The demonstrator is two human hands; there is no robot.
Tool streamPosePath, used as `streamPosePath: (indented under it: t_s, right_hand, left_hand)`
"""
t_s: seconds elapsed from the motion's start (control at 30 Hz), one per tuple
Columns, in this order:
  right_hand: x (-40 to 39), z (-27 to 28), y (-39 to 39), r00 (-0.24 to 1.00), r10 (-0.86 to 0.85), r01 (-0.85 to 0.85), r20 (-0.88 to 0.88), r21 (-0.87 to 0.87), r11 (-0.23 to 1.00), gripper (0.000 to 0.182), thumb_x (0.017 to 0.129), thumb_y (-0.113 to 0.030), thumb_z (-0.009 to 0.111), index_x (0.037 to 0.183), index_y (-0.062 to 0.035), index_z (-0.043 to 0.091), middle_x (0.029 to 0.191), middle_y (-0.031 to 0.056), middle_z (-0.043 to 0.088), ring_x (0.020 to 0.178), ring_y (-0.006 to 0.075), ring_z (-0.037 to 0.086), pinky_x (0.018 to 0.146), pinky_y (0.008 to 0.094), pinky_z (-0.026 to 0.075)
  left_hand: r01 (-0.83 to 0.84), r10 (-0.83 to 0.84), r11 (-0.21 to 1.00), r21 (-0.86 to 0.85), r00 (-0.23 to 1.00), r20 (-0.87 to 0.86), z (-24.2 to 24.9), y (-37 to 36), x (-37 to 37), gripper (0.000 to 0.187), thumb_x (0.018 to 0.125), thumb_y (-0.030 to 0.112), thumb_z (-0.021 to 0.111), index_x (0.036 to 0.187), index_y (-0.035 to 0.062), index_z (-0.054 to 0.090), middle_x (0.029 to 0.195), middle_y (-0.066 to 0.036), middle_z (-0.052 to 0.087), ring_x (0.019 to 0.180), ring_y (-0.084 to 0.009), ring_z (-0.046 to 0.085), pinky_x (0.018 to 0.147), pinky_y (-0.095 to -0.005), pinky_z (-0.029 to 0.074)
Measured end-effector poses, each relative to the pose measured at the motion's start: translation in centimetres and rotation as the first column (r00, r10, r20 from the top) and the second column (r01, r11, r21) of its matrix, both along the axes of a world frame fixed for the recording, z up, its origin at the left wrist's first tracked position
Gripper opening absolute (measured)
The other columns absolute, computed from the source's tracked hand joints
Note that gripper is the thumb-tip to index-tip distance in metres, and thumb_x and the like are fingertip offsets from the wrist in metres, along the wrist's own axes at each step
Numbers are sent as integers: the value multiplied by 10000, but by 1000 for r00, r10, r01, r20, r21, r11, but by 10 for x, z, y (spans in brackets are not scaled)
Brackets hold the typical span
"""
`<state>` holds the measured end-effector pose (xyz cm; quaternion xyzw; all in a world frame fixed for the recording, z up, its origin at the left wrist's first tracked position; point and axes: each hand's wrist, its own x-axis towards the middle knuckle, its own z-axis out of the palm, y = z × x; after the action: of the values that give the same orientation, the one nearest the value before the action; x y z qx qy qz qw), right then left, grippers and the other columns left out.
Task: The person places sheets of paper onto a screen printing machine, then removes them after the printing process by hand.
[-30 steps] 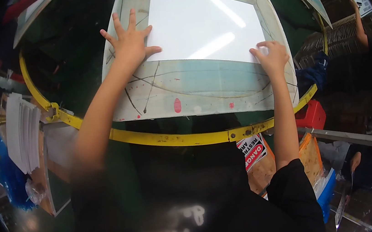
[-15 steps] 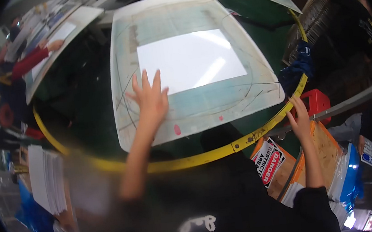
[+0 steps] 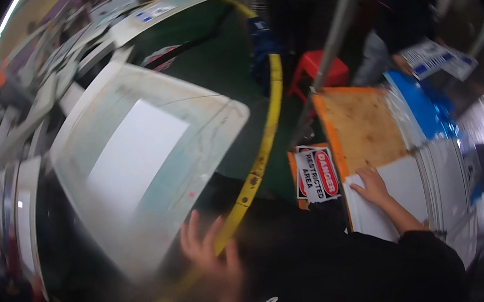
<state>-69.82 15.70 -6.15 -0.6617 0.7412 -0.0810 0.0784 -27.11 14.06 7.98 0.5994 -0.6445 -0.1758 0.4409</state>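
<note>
A white sheet (image 3: 138,154) lies on the pale, stained platen (image 3: 201,105) of the round press, left of centre. My left hand (image 3: 208,250) is at the yellow rail (image 3: 263,154), near the platen's front corner. Its fingers are spread and slightly blurred, and I see nothing held in them. To the right, my right hand (image 3: 372,187) is at the upper edge of a white sheet (image 3: 401,183) on a stack. The thumb lies over the sheet and the fingers bend at its edge; their tips are partly hidden.
Beside the stack are an orange-edged wooden board (image 3: 362,128), a danger sign (image 3: 316,172) and blue plastic wrap (image 3: 419,104). A red stool (image 3: 325,70) stands beyond the rail. Another person (image 3: 410,6) is at the upper right, near blue-and-white printed signs (image 3: 437,60).
The view has swung to the right. My left hand has left the sheet on the platen and is at the rail. My right hand has gone from the rail to the stacked white sheets.
</note>
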Motion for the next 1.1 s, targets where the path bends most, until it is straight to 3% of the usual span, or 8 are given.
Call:
streamPosePath:
  t_s: [0.13,0.23,0.43,0.63,0.73,0.83,1.03,1.1]
  right_hand:
    - [6,14,2,1000,-20,21,-15,53,998,508,789,-397,636,1120,-15,582,1180,156,566,1124,291,503,1015,421,329]
    - [32,57,-11,973,-226,208,43,250,946,537,809,-438,600,1163,-35,575,1218,137,556,1161,262,490,1057,433,284]
    - [25,52,-3,975,-207,191,80,173,966,536,814,-434,590,1193,-56,571,1230,120,555,1168,254,489,1081,438,252]
    - [29,58,-5,967,-238,221,87,165,961,501,792,-411,604,1147,-58,604,1200,117,578,1148,244,509,1064,430,292]
    - [23,44,-2,966,-232,223,117,85,971,473,777,-395,619,1108,-57,627,1180,116,591,1130,251,522,1049,421,320]
    - [20,32,1,980,-199,199,31,2,980,447,763,-374,633,1080,-59,640,1157,111,605,1107,250,537,1041,414,335]
    - [21,31,2,965,-243,239,95,50,970,373,740,-335,652,995,-63,655,1070,101,640,1035,257,573,1005,417,373]
    - [14,17,5,973,-212,217,90,-52,975,339,731,-320,660,952,-64,652,1017,98,647,995,268,581,990,417,385]
  left_hand:
    - [57,-53,997,-53,995,80,-11,10,-2,316,829,86,514,1134,19,566,1390,-165,387,1334,-323,247,1097,-441,113]
    - [70,-65,996,-55,994,91,-21,13,-3,315,847,74,493,1152,21,555,1400,-162,370,1338,-301,248,1093,-419,153]
    - [145,-141,989,-29,985,100,-23,13,-12,324,859,76,479,1172,28,544,1399,-154,370,1344,-289,243,1089,-410,175]
    - [170,-168,985,-10,980,103,-23,13,-14,329,860,80,479,1178,28,543,1396,-155,374,1342,-289,249,1087,-410,181]
    - [176,-177,984,14,979,101,-23,13,-15,327,864,82,477,1178,23,543,1394,-157,374,1341,-285,253,1085,-407,192]
    - [177,-180,983,41,980,88,-24,13,-15,323,871,85,473,1179,19,542,1394,-156,372,1340,-280,255,1085,-403,200]
    - [191,-192,981,20,974,117,-33,10,-14,321,877,85,465,1183,17,536,1398,-156,361,1339,-277,257,1087,-405,202]
    - [199,-200,980,20,972,122,-34,10,-15,322,877,84,465,1183,18,534,1399,-155,360,1339,-278,258,1088,-407,201]
